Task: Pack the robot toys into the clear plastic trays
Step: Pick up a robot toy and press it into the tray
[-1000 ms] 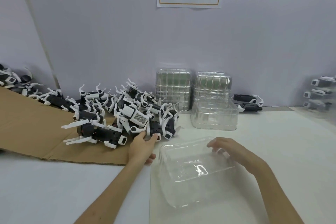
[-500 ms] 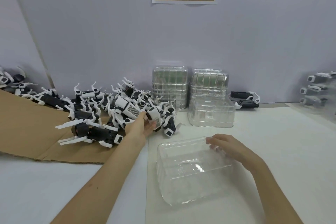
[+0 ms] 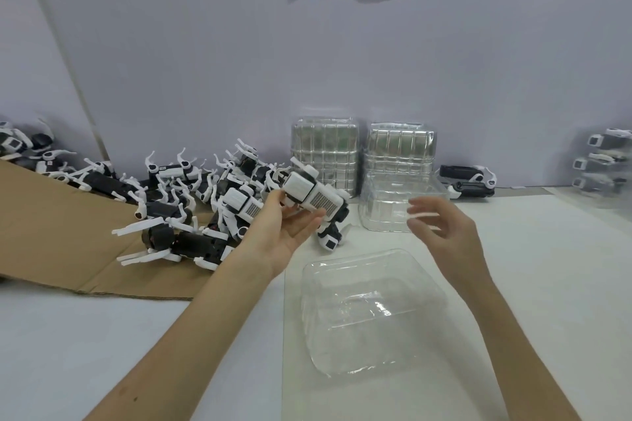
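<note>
Transfer step: left grip [image 3: 290, 227] holds a robot toy [image 3: 313, 196] aloft, right grip [image 3: 441, 225] loose and empty; next likely needs toy seated in clear tray [image 3: 369, 314].

The left grip [image 3: 290, 225] and right grip [image 3: 444, 229] are bare, as are the left forearm [image 3: 205, 328] and right forearm [image 3: 509, 328]. A small dark spot [image 3: 135, 398] marks the left one toward seven o'clock.

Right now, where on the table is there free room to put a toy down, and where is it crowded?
Free: the table in front of the cardboard, and the stretch right of the empty tray. Crowded: the toy pile on the cardboard and the tray stacks along the wall.
</note>
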Demonstrator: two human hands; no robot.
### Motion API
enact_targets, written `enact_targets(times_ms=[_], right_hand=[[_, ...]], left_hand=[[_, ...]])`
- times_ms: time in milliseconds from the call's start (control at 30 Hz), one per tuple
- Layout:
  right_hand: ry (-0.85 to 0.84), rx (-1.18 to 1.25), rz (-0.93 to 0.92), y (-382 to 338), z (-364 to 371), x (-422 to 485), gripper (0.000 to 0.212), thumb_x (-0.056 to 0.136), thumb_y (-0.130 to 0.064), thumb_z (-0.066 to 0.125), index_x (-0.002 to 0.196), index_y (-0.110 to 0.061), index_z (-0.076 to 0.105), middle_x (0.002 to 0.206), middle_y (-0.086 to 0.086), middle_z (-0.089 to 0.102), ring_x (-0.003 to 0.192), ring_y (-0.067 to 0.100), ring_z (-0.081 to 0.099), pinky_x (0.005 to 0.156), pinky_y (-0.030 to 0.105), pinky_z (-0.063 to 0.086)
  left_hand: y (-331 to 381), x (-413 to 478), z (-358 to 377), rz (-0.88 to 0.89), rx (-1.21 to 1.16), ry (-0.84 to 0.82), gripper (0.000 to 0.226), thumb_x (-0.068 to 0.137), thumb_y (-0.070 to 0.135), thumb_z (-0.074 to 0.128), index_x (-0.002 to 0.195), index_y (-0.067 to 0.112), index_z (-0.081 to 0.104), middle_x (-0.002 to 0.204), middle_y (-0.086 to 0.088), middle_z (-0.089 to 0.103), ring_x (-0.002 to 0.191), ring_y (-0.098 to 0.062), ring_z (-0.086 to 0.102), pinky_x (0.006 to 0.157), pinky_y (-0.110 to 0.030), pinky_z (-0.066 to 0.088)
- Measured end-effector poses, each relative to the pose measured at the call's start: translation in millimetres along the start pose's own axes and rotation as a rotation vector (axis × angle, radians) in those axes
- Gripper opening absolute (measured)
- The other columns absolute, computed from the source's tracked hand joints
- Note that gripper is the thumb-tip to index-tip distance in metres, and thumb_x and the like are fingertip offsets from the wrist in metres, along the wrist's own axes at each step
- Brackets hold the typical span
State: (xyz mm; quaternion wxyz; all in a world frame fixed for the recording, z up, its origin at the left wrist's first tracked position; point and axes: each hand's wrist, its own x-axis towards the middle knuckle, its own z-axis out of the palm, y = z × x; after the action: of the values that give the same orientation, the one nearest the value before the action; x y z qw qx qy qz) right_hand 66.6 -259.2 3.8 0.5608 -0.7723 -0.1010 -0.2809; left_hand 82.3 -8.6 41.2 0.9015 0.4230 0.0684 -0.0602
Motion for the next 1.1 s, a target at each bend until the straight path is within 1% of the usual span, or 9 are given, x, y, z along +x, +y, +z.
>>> enact_targets(times_ms=[200,400,467,600,667,733,800,933,1100], right_hand=[[-0.065,-0.185,-0.395,-15.8,26.6,-12.5,0.087,0.073,-0.013,0.087,0.146,-0.023,0.042,0.152,-0.013,0.037,0.141,0.01,0.037,0.108,0.018,0.039],[0.158,-0.263,-0.572,-15.1,29.2,-11.9,0.059,0.077,-0.013,0.081,0.131,-0.006,0.056,0.131,0.003,0.054,0.125,0.017,0.051,0.1,0.019,0.042],[0.173,-0.219,-0.541,-14.3,26.1,-11.0,0.051,0.076,-0.015,0.076,0.124,-0.008,0.059,0.122,0.003,0.058,0.117,0.013,0.055,0.093,0.019,0.047],[0.221,-0.079,-0.359,-15.6,19.4,-9.2,0.039,0.074,-0.021,0.069,0.112,-0.022,0.062,0.11,-0.001,0.057,0.099,0.008,0.057,0.077,0.021,0.052],[0.223,0.072,-0.22,-16.2,16.6,-8.4,0.032,0.073,-0.031,0.063,0.105,-0.031,0.061,0.109,-0.002,0.056,0.094,0.014,0.06,0.076,0.024,0.051],[0.197,0.227,-0.072,-14.2,14.6,-6.6,0.033,0.074,-0.036,0.058,0.106,-0.031,0.062,0.102,0.001,0.063,0.088,0.027,0.065,0.076,0.034,0.053],[0.131,0.323,0.04,-10.7,12.8,-3.9,0.037,0.078,-0.031,0.05,0.114,-0.024,0.06,0.085,0.005,0.068,0.079,0.033,0.069,0.071,0.039,0.056],[0.024,0.391,0.169,-8.4,16.0,-0.8,0.036,0.08,-0.026,0.042,0.111,-0.019,0.058,0.087,0.02,0.061,0.065,0.028,0.069,0.047,0.028,0.05],[-0.174,0.351,0.259,-6.3,21.9,-2.1,0.037,0.08,-0.029,0.043,0.11,-0.026,0.064,0.093,0.013,0.068,0.07,0.029,0.068,0.048,0.03,0.05]], left_hand=[[-1.4,-34.6,26.3,-0.177,-0.041,-0.273,0.043,0.101,0.03,0.055,0.117,-0.009,0.057,0.105,-0.028,0.071,0.094,-0.032,0.074,0.065,-0.032,0.061],[-11.7,-47.8,28.4,-0.252,-0.013,-0.339,0.042,0.088,0.031,0.066,0.111,-0.003,0.059,0.101,-0.022,0.073,0.077,-0.024,0.075,0.06,-0.026,0.06],[-14.2,-46.6,22.2,-0.13,0.167,-0.306,0.034,0.095,0.031,0.06,0.105,0.0,0.065,0.097,-0.017,0.074,0.071,-0.022,0.073,0.059,-0.025,0.058],[-32.7,-48.5,-10.2,0.5,0.968,-0.126,0.008,0.093,0.033,0.066,0.099,0.029,0.067,0.101,0.014,0.071,0.086,-0.002,0.068,0.07,-0.019,0.053],[-52.3,-50.0,-35.2,0.562,1.265,-0.119,0.036,0.083,0.048,0.072,0.113,0.045,0.051,0.117,0.032,0.052,0.107,0.013,0.051,0.083,-0.012,0.042],[-70.8,-49.7,-55.6,0.462,1.267,-0.147,0.049,0.08,0.053,0.072,0.118,0.051,0.041,0.125,0.038,0.037,0.119,0.018,0.038,0.086,-0.009,0.034],[-79.4,-45.8,-65.9,0.43,1.149,-0.137,0.042,0.087,0.044,0.07,0.118,0.05,0.042,0.129,0.034,0.038,0.126,0.013,0.039,0.091,-0.012,0.035],[-71.1,-33.1,-72.5,0.473,1.045,-0.046,0.034,0.094,0.016,0.064,0.112,0.043,0.055,0.127,0.025,0.051,0.123,0.007,0.047,0.103,-0.027,0.042],[-61.0,-30.4,-77.9,0.387,0.938,-0.02,0.029,0.1,0.015,0.056,0.119,0.034,0.064,0.129,0.018,0.059,0.129,-0.01,0.05,0.085,-0.008,0.037]])
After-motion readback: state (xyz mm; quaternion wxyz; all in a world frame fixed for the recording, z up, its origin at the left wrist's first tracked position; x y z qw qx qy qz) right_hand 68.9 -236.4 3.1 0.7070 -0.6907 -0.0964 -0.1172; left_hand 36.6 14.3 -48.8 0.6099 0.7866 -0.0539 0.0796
